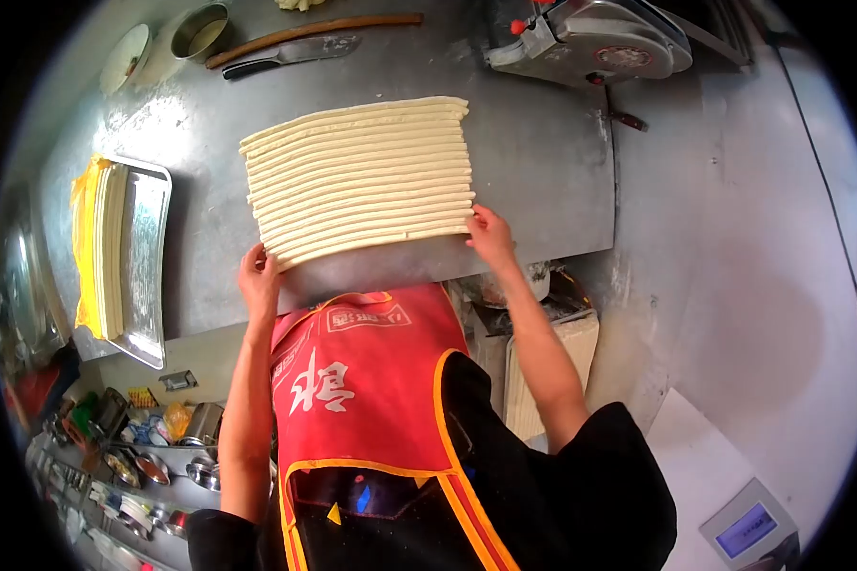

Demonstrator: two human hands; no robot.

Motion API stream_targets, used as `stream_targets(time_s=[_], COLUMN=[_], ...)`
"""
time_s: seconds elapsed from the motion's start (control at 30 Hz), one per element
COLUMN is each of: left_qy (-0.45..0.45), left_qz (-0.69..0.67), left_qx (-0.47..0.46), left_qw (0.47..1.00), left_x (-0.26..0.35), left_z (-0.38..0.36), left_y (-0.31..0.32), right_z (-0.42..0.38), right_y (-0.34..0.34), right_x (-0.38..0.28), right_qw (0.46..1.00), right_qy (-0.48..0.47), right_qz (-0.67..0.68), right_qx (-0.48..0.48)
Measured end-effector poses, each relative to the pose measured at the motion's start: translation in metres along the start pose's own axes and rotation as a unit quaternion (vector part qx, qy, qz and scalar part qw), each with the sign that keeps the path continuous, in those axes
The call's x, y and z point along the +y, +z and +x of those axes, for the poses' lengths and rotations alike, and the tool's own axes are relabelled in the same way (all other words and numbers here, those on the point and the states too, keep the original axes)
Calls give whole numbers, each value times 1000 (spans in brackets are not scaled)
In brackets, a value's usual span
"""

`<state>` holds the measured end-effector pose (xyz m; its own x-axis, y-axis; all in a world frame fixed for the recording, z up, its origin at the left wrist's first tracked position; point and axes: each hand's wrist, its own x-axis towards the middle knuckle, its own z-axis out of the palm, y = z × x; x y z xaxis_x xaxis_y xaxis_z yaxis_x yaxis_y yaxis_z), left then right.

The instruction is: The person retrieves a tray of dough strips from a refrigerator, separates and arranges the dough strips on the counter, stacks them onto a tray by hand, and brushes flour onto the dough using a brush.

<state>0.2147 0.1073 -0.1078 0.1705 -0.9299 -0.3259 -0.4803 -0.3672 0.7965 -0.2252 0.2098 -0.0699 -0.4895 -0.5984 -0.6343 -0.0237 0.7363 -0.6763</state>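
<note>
Your left hand (258,273) rests at the near left corner of the dough strips (360,178), fingers extended flat against the end of the nearest strip; nothing is clasped. Your right hand (491,235) sits at the near right corner, fingers likewise spread on the strip end, not closed around it. The strips lie side by side on the steel table (543,171), long axes running 9 to 3 o'clock, the batch extending toward 12 from your fingers. Both hands are equally near, one at each end. A tray (146,257) of yellow sheets lies at 9 o'clock, a knife (290,53) at 12.
</note>
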Motion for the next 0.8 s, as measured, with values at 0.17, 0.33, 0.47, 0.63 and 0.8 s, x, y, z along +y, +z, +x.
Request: stream_targets(time_s=[0.17, 0.33, 0.47, 0.63, 0.8], left_qy=[-57, -134, -208, -156, -26], left_qz=[-28, -49, -112, -153, -73], left_qx=[70, 122, 101, 85, 95], left_qw=[995, 982, 966, 972, 992], left_x=[17, 29, 44, 26, 20], left_z=[-5, 8, 1, -7, -9], left_y=[18, 22, 14, 19, 21], right_z=[0, 14, 0, -7, 13], right_y=[39, 42, 34, 34, 37], right_x=[8, 3, -7, -6, 26], right_qw=[942, 958, 984, 988, 971], right_qy=[-194, -140, -55, -66, -181], right_qz=[-208, -121, 69, -21, -46], right_qx=[177, 220, 154, 140, 149])
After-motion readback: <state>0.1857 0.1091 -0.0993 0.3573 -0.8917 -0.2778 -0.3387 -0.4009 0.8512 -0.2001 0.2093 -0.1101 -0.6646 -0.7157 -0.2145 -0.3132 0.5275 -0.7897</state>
